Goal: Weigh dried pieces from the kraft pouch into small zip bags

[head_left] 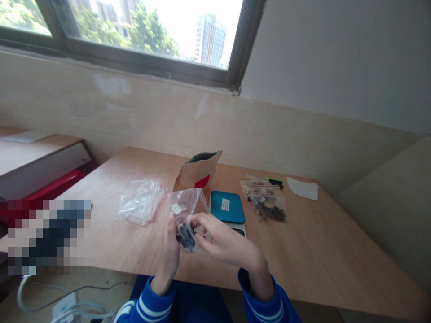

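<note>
Here, zip bag (184, 208), between both hands (170, 256) (225, 237)

A table (319, 255) is standing under a window (141, 40), and a paper pouch (198, 175) is standing near its back edge. A loose plastic bag (141, 202) is lying left of the pouch, and a scale (227, 208) is sitting to its right. Further right, a bag of small parts (264, 202) is lying beside a sheet of paper (303, 188). Another plastic bag (185, 208) is sitting between the left hand (168, 255) and right hand (225, 237), just before the scale.

Beyond the fingers (202, 222), a wooden worktop (336, 251) meets a cream wall (134, 107) under a dark-framed window (144, 66) showing trees (148, 36) and a tower block (210, 40).
</note>
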### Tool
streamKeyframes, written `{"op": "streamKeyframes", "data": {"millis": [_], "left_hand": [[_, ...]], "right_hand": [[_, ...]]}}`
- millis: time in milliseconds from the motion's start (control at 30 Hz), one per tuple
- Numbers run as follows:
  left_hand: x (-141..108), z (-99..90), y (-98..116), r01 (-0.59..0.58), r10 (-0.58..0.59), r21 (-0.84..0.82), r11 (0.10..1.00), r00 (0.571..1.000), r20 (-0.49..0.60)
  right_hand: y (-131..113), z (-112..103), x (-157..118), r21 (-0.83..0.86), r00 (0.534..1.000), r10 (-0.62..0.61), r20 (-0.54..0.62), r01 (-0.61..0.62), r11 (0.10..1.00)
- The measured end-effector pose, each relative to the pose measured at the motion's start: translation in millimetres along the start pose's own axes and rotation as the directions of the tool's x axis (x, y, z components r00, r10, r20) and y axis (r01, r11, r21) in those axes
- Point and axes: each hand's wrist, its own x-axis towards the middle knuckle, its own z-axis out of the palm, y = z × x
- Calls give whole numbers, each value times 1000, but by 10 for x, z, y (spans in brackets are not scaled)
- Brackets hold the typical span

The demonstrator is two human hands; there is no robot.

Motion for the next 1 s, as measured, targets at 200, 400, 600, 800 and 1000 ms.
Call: {"op": "streamKeyframes", "data": {"millis": [200, 400, 600, 800, 1000], "left_hand": [[-4, 59, 92, -24, 25, -5, 1000, 999, 26], [-22, 88, 144, -6, 6, -11, 1000, 1000, 31], [-25, 80, 136, 11, -9, -15, 1000, 997, 75], [-39, 97, 111, 9, -9, -4, 1000, 995, 95], [-9, 83, -36, -15, 16, 46, 999, 1000, -18]], "right_hand": [[67, 35, -161, 39, 996, -11, 89, 8, 999], [62, 119, -170, 90, 998, 60, 6, -61, 994], [89, 221, -218, 218, 981, 159, -113, -132, 967], [139, 304, -334, 275, 936, 296, -190, -238, 931], [117, 358, -392, 257, 947, 285, -150, -241, 936]]}}
